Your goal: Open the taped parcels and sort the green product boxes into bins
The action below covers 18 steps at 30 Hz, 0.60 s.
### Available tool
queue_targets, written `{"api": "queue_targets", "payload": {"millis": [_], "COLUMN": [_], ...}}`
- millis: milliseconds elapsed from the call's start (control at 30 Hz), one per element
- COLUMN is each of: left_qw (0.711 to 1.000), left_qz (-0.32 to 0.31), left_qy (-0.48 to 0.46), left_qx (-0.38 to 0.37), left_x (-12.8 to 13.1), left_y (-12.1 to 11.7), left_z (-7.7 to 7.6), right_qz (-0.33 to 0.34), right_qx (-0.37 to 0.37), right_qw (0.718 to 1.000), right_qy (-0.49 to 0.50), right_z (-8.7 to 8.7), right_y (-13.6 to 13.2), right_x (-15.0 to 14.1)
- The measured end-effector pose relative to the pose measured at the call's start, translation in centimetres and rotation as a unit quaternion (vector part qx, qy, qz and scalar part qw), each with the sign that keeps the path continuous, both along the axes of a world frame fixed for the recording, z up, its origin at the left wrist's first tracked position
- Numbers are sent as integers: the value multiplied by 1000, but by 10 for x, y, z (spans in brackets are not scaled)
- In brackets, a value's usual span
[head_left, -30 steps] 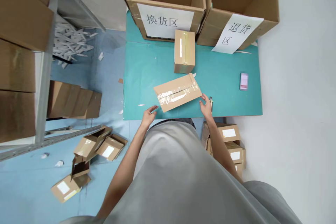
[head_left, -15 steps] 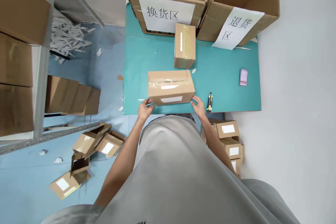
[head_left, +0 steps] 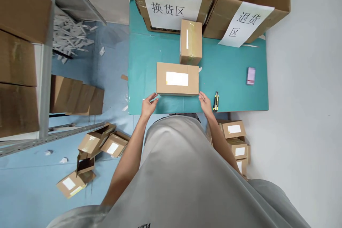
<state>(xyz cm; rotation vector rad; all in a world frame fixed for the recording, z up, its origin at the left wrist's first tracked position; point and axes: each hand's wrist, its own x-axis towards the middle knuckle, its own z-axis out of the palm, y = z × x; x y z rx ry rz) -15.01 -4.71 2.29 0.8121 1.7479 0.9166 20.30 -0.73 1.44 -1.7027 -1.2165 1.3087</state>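
A closed cardboard box (head_left: 162,78) lies lengthwise on the teal table (head_left: 144,53), its white label facing up. At its near left corner is my left hand (head_left: 150,106), thumb and fingers apart. My right hand (head_left: 205,103) is at the near right corner, its fingers also spread. Both sets of fingertips are close to the box; whether they touch it I cannot tell. Right of my right hand lies a yellow and black utility knife (head_left: 216,102). A smaller taped box (head_left: 196,41) stands just behind the labelled one.
Two big open cartons with paper signs, one on the left (head_left: 137,1) and one on the right (head_left: 212,16), stand at the table's back. A small pinkish item (head_left: 250,76) lies at right. Shelving (head_left: 46,89) with boxes rises at left. Opened boxes (head_left: 70,184) litter the floor.
The box has tipped over away from me, so its labelled side now faces up and the taped side is out of sight. My hands have loosened at its near corners.
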Motion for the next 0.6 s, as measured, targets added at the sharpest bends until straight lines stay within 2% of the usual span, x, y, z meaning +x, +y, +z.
{"api": "queue_targets", "payload": {"millis": [67, 167, 267, 400, 500, 600], "left_qw": [1000, 1000, 1000, 998, 997, 997], "left_qz": [-18, -10, -1, -20, -14, -11], "left_qy": [-7, 3, 10, 27, 52, 75], "left_qx": [-7, -11, -25, -53, -55, -4], "left_x": [2, 5, 10, 18, 18, 11], "left_y": [-4, -3, 6, 20, 22, 17], "left_z": [-3, -9, -15, -18, -12, 4], "right_qz": [-2, -1, -17, -27, -29, -15], "right_qx": [-15, -27, -52, -67, -50, 5], "right_qw": [1000, 1000, 998, 997, 998, 1000], "right_qy": [2, 1, -2, -3, 0, -1], "right_z": [-7, -15, -21, -24, -15, 10], "right_y": [-1, 0, 2, 3, -1, -5], "right_x": [1, 2, -2, -15, -18, -11]}}
